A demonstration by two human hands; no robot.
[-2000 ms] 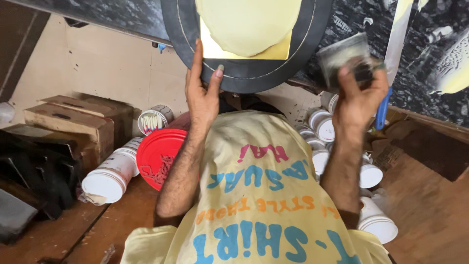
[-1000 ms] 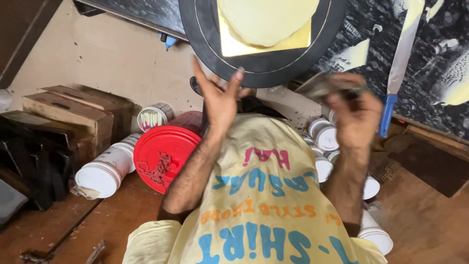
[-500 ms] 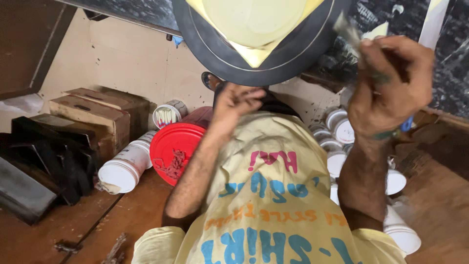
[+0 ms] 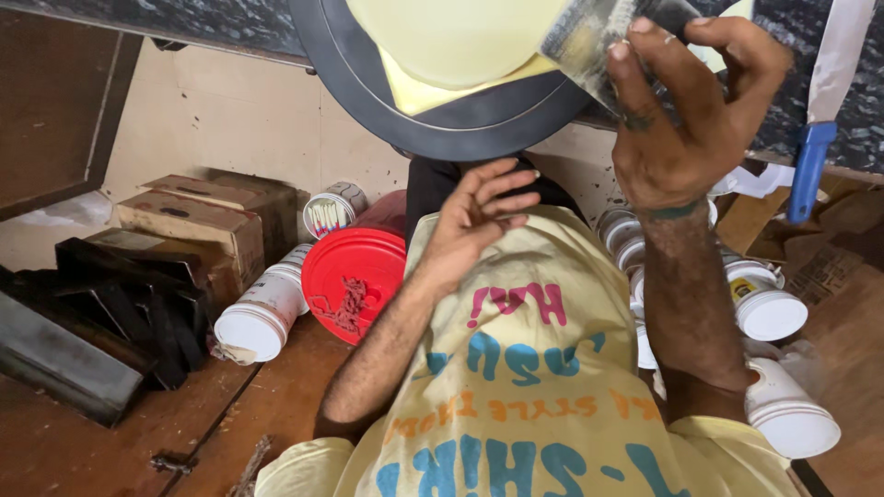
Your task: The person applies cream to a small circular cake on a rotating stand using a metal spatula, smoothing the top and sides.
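Our right hand (image 4: 686,120) pinches a grey scraper pad (image 4: 589,41) against the pale yellow disc (image 4: 451,41) on the black round platen (image 4: 442,120). Our left hand (image 4: 474,221) hangs open-fingered below its lower edge, bracing nothing, so we judge the pad could slip.

I count two hands: left hand (image 4: 474,221) and right hand (image 4: 686,110). One black round frame (image 4: 442,120). One red lid (image 4: 354,281). Two cardboard boxes (image 4: 198,216). One blue-handled tool (image 4: 815,152). About seven white tubs (image 4: 262,317), some partly hidden by my arm.
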